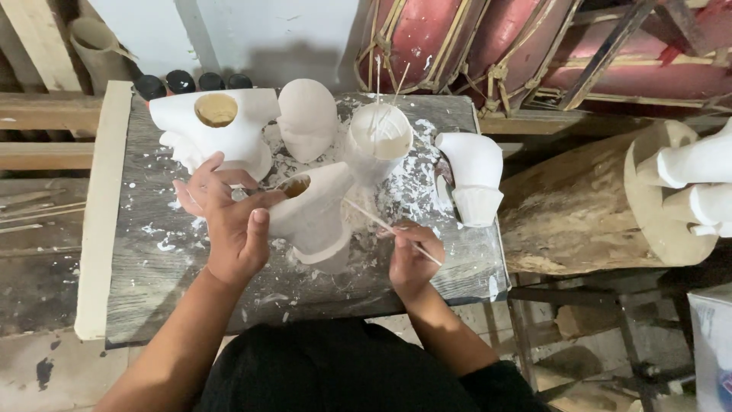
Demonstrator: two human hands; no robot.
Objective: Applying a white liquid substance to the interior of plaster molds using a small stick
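Note:
My left hand grips a white hollow plaster limb piece by its open end, holding it on the grey worktable. My right hand pinches a thin wooden stick whose tip touches the plaster piece's right side. Around them lie other white plaster casts: a torso piece with a round hole, a head, a cup-shaped piece with sticks in it and a bent arm piece.
White plaster crumbs cover the tabletop. A log stump stands to the right with more white casts on it. Red drums lean at the back. Several dark bottle caps line the table's far edge.

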